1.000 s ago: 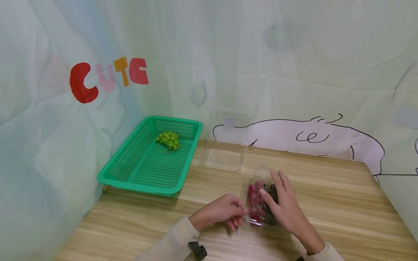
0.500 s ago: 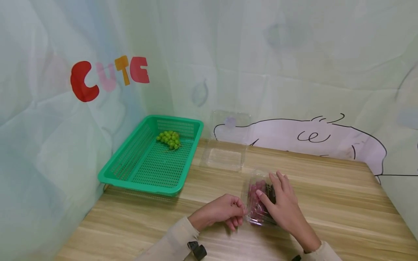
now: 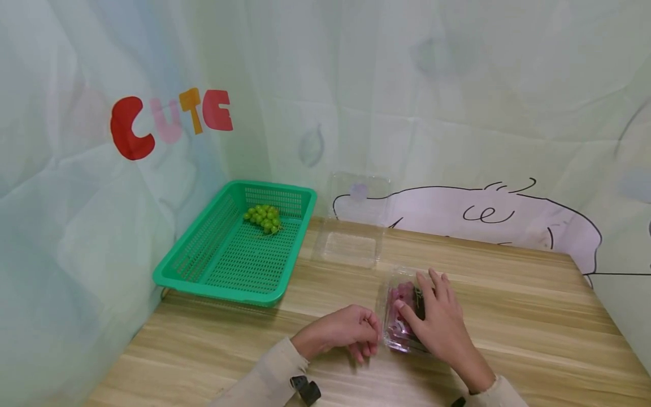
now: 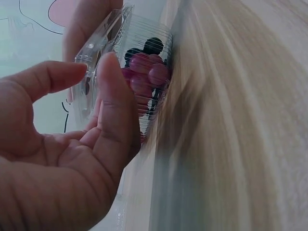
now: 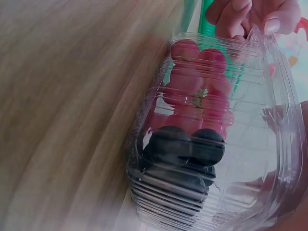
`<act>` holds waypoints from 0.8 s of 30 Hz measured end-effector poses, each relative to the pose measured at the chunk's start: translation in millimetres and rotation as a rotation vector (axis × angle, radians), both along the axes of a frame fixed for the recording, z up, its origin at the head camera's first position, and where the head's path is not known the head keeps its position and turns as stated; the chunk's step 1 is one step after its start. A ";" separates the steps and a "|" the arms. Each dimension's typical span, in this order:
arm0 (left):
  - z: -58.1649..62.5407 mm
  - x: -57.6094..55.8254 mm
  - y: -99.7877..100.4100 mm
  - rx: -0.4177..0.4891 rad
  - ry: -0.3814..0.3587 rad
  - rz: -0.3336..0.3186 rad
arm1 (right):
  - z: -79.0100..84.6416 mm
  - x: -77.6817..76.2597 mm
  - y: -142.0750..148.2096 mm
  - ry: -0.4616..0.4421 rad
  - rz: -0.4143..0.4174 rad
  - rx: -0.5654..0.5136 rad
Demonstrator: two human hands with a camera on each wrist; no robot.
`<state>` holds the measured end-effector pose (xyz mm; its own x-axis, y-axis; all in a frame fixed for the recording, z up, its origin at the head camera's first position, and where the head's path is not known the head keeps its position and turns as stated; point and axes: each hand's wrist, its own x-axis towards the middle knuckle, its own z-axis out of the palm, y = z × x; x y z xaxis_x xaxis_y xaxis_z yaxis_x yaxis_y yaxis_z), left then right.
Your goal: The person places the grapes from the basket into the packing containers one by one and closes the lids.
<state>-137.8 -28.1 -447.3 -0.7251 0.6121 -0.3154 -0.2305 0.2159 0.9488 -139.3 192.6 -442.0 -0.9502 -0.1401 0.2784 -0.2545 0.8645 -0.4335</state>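
Note:
A clear plastic clamshell box [image 3: 400,333] holds red grapes [image 5: 185,79] and dark grapes [image 5: 169,144]. Its lid lies down over the fruit. My right hand [image 3: 443,322] rests on the lid, fingers spread and mostly straight; it covers much of the dark grapes in the head view. At the box's left edge, my left hand [image 3: 354,328] pinches the rim between thumb and a finger, as the left wrist view shows [image 4: 91,120]. The other left fingers curl beneath.
A green plastic basket [image 3: 292,265] with a bunch of green grapes [image 3: 263,217] stands at the left. Behind the clamshell box, another clear plastic box [image 3: 350,249] stands with its lid raised. The wooden table [image 3: 519,316] meets a printed curtain [image 3: 458,135] at the back.
The lid has come down flatter onto the box under my right hand, which has shifted slightly left. My left hand has stayed almost still at the rim.

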 end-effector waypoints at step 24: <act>0.2 0.4 10.7 -0.096 -0.025 0.063 | -4.2 -1.3 -3.3 -0.003 -0.015 0.058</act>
